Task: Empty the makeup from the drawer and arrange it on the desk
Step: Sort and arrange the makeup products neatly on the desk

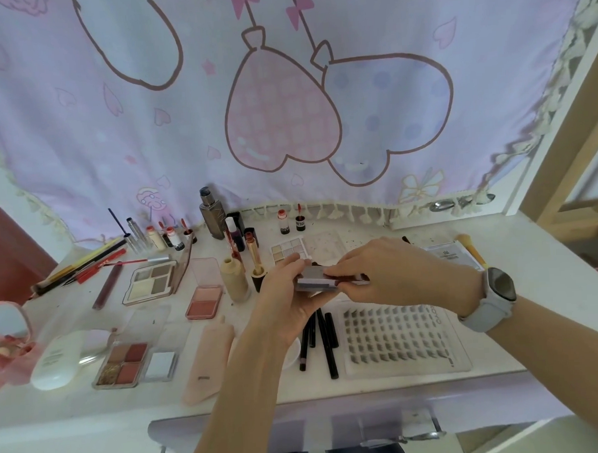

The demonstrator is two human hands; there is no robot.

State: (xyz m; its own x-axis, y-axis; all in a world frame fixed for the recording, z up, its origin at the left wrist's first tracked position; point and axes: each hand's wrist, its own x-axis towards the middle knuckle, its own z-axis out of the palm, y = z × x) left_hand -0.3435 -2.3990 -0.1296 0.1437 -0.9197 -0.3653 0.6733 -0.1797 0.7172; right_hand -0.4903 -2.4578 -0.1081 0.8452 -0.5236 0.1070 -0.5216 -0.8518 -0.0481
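Both hands hold a small flat compact [331, 280] in the air above the middle of the bench [521, 326]. The left hand [287, 295] cups it from below with fingers curled round its near edge; the right hand [388, 273], a watch [497, 291] on its wrist, pinches its edge from the 3 o'clock side, thumb under and fingers over. It looks as though the case is being opened or checked before it is laid down.

The next move calls for a free patch of bench, and little shows. Straight below lie black pencils [325, 341]; at 4 o'clock the lash tray [398, 338] fills the space; at 9 o'clock sit a blush palette [205, 300] and a beige bottle [234, 278] that could tip. The bare stretch at 2 o'clock seems the safest. The drawer [385, 424], at 6 o'clock, stands open; its contents are unclear.
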